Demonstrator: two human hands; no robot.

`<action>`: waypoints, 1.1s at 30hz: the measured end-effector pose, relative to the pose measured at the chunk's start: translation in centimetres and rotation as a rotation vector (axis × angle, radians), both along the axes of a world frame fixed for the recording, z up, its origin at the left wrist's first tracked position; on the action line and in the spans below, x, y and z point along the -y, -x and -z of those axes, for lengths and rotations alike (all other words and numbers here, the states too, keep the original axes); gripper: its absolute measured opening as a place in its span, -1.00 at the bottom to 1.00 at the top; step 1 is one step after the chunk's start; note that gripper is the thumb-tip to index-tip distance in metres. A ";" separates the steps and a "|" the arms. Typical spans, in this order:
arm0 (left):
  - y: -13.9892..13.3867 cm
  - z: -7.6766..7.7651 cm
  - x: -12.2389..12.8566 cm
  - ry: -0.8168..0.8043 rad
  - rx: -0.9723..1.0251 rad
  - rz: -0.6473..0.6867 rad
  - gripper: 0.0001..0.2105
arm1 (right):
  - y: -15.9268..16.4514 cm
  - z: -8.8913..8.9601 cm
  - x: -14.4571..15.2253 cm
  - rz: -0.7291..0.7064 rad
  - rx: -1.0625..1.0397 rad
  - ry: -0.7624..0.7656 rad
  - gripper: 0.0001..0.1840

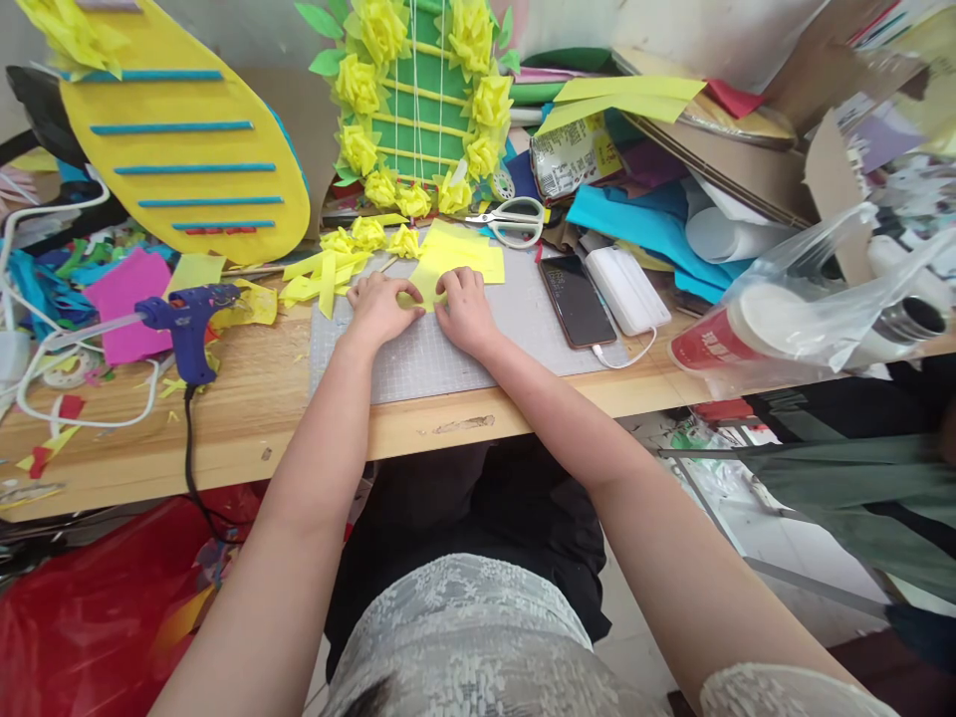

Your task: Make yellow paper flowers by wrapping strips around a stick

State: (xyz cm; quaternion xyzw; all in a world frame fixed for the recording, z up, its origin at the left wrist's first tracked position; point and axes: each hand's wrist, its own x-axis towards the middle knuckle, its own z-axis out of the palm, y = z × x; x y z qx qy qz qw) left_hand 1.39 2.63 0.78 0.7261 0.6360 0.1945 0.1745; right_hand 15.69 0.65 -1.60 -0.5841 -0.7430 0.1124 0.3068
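My left hand (382, 309) and my right hand (466, 311) rest close together over a grey cutting mat (418, 373). Between them is a small piece of yellow paper (427, 297), its near edge pinched by the fingertips of both hands. Just beyond lie flat yellow paper sheets (478, 261). Left of these are several finished yellow paper flowers (367, 234) and loose yellow strips (327, 284). White-handled scissors (517, 221) lie past the sheets. The fingers partly cover the paper piece.
A blue glue gun (188, 324) stands at left with its cord over the edge. A phone (577, 301) and white power bank (625, 289) lie right. Decorated yellow board (201, 110) and green flowered board (422, 110) stand behind. A bagged red cup (717, 334) sits far right.
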 end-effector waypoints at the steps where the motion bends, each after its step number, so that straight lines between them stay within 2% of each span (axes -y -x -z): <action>1: 0.2 0.0 -0.1 0.012 0.000 0.004 -0.84 | 0.0 0.0 0.0 0.003 0.001 0.002 -0.77; 6: 1.6 -0.8 0.2 0.055 -0.056 0.102 -0.77 | 0.1 0.1 0.0 0.012 0.012 0.019 -0.76; 8: 2.2 -1.1 0.3 0.027 -0.054 0.173 -0.70 | 0.1 0.1 0.0 0.013 0.006 0.020 -0.77; 12: 3.1 -1.0 -0.1 -0.072 -0.016 0.212 -0.61 | -0.5 0.1 -0.1 0.010 -0.081 -0.007 -0.84; 18: 3.0 0.1 -0.9 -0.094 0.010 0.228 -0.80 | -1.9 0.1 -0.3 -0.002 -0.192 -0.009 -0.83; 22: 2.4 0.2 -0.7 -0.179 0.036 0.288 -0.88 | -2.2 0.0 -0.2 -0.039 -0.184 0.007 -0.76; 26: 1.4 -0.1 -0.1 -0.212 0.014 0.360 -0.91 | -2.6 -0.3 -0.1 -0.042 -0.159 0.035 -0.72; 29: 0.7 -0.1 0.2 -0.201 -0.012 0.402 -0.90 | -3.1 -0.6 0.0 -0.128 -0.100 0.105 -0.75; 33: 0.6 0.3 0.0 -0.160 0.078 0.427 -0.81 | -3.5 -1.0 0.1 -0.180 -0.056 0.144 -0.80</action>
